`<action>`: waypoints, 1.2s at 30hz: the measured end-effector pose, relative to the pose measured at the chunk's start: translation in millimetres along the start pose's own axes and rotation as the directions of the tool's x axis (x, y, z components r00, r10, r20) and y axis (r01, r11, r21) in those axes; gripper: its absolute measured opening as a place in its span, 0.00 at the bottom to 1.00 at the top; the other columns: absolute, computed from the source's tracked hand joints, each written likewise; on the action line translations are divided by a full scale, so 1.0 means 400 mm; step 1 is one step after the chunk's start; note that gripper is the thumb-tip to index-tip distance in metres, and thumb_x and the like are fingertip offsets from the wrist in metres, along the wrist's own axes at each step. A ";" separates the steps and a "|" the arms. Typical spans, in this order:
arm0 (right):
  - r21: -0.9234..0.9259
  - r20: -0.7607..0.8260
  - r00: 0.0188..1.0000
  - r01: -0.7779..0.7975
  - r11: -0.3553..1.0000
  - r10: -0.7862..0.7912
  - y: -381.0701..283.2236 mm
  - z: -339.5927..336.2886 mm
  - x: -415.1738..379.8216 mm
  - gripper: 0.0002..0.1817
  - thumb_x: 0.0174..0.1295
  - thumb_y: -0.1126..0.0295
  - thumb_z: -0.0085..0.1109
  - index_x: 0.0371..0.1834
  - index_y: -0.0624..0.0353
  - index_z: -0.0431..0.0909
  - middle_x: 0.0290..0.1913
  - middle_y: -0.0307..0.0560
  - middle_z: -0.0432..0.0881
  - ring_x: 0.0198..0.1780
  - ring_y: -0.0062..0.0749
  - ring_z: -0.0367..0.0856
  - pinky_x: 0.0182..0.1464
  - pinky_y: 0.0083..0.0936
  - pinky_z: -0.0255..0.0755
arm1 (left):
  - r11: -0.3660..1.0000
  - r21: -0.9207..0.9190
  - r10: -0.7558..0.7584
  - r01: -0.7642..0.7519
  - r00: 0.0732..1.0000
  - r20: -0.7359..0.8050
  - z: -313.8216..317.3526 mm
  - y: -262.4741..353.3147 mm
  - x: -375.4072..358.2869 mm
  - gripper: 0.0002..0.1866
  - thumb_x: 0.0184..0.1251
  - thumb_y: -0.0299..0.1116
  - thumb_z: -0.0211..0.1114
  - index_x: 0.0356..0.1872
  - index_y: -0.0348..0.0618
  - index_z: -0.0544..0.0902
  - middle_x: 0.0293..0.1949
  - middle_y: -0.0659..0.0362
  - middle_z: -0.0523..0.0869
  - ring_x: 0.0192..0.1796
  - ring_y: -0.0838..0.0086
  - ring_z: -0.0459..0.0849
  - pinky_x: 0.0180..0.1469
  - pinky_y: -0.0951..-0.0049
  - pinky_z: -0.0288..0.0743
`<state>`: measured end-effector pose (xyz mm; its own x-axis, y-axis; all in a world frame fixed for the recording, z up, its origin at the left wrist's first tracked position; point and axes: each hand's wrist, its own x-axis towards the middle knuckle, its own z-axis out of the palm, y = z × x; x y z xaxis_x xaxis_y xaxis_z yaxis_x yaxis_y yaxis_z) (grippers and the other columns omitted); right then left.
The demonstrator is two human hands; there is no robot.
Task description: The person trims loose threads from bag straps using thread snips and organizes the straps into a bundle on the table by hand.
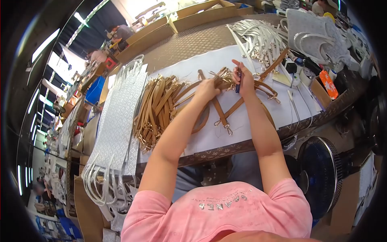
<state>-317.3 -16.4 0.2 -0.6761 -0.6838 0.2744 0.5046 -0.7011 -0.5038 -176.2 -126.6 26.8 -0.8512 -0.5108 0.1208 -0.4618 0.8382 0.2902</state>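
My left hand (207,89) is closed around brown straps (218,109) at the middle of the table. Loose thread ends stick up from the bunch just beyond its fingers. My right hand (245,82) is beside it, fingers curled around a small dark blue tool (238,84) whose exact kind I cannot make out; one finger points out to the left. Between and below the hands, strap ends with gold clasps (229,130) lie on the white sheet (209,137). A thick pile of brown straps (155,109) with metal clips lies left of my left hand.
White patterned panels with clear handles (117,117) hang over the table's left edge. White straps (260,38) lie at the back right, near white bag pieces (312,34). An orange item (328,84) stands in a box at right. A fan (320,177) stands below. Other people sit far left.
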 end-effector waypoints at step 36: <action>-0.877 0.226 0.966 0.146 -0.457 -0.124 -0.216 0.167 0.135 0.23 0.61 0.52 0.60 0.48 0.61 0.82 0.36 0.51 0.86 0.34 0.36 0.82 0.39 0.32 0.74 | 0.017 -0.999 -0.284 -0.051 0.957 -0.054 -0.472 -0.107 -0.286 0.10 0.68 0.40 0.65 0.39 0.45 0.79 0.15 0.71 0.67 0.16 0.86 0.67 0.18 0.84 0.59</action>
<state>-361.5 -6.4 113.1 -0.5947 -0.6192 0.5128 -0.8006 0.3976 -0.4484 -11.9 -140.3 179.7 -0.6699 -0.7377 0.0844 0.2850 -0.1505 0.9467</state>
